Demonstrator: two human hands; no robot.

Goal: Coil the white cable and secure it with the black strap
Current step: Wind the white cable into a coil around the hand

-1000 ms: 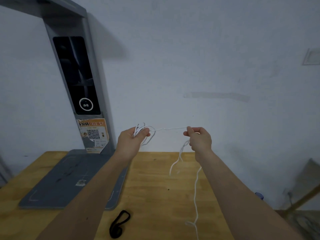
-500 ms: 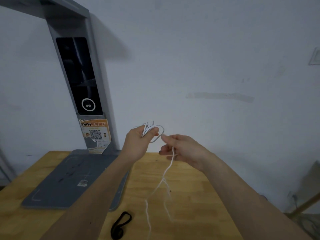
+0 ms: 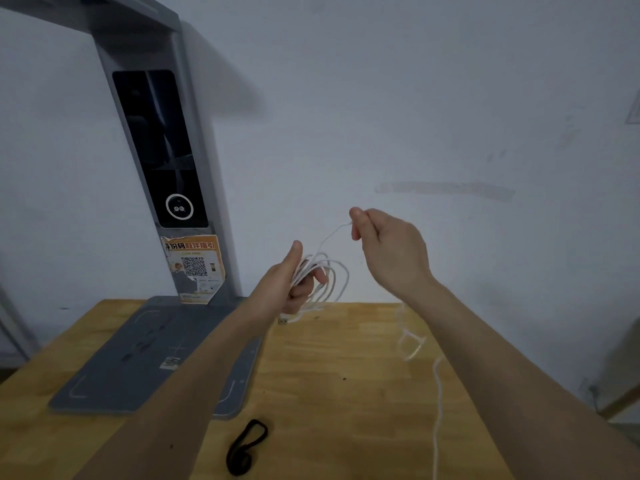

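My left hand [image 3: 294,282] is raised above the table and grips several loops of the white cable [image 3: 329,278]; a plug end hangs just below the hand. My right hand [image 3: 388,247] is higher and to the right, pinching a strand of the same cable between thumb and fingers. The loose tail of the cable drops behind my right forearm and trails blurred toward the table's near edge. The black strap [image 3: 246,446] lies curled on the wooden table [image 3: 329,393], near the front, below my left forearm.
A grey stand with a flat base [image 3: 145,362] and an upright post with a dark screen [image 3: 159,147] and an orange QR sticker occupies the table's left part. A white wall is right behind the table. The table's right edge falls off beyond my right arm.
My right hand has moved up and to the right, pulling a strand away from the bundle. The left hand now holds more loops. The hanging tail swung to the right.
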